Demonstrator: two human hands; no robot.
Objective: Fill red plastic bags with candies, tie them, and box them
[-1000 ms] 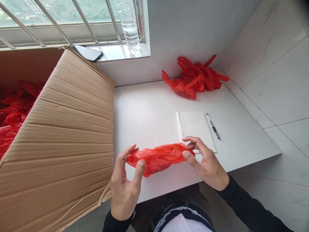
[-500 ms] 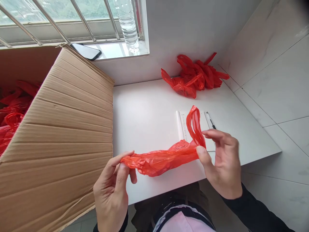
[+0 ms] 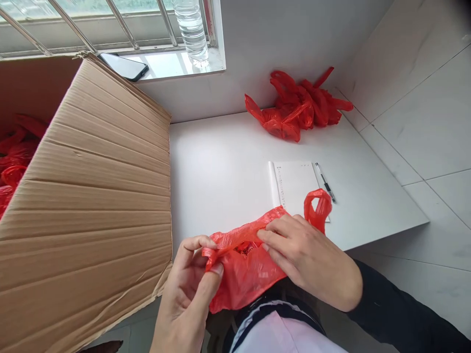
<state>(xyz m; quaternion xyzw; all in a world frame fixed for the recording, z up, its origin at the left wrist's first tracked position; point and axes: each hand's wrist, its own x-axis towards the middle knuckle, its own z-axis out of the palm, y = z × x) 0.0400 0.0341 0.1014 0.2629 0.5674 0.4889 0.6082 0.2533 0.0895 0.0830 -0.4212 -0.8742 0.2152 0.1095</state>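
Observation:
A thin red plastic bag (image 3: 250, 279) is spread between my two hands, over the table's front edge and close to my body. My left hand (image 3: 191, 289) pinches one end of it between thumb and fingers. At the middle of the bag, my right hand (image 3: 301, 250) has its fingers closed on the upper layer; the thumb is hidden. Dark print shows through a gap in the folds. One looped handle (image 3: 319, 208) of the bag sticks up beyond my right hand.
A big cardboard box (image 3: 99, 191) with red bags (image 3: 18, 152) inside stands at left. More crumpled red bags (image 3: 298, 105) lie at the table's back. An open notebook (image 3: 296, 181) and a pen (image 3: 326, 182) lie on the white table (image 3: 217, 166). The sill holds a phone (image 3: 123, 66) and a bottle (image 3: 191, 34).
My right hand has moved from the bag's right end to its middle, turning palm down. The bag has opened out from a narrow bunch and hangs wider and lower.

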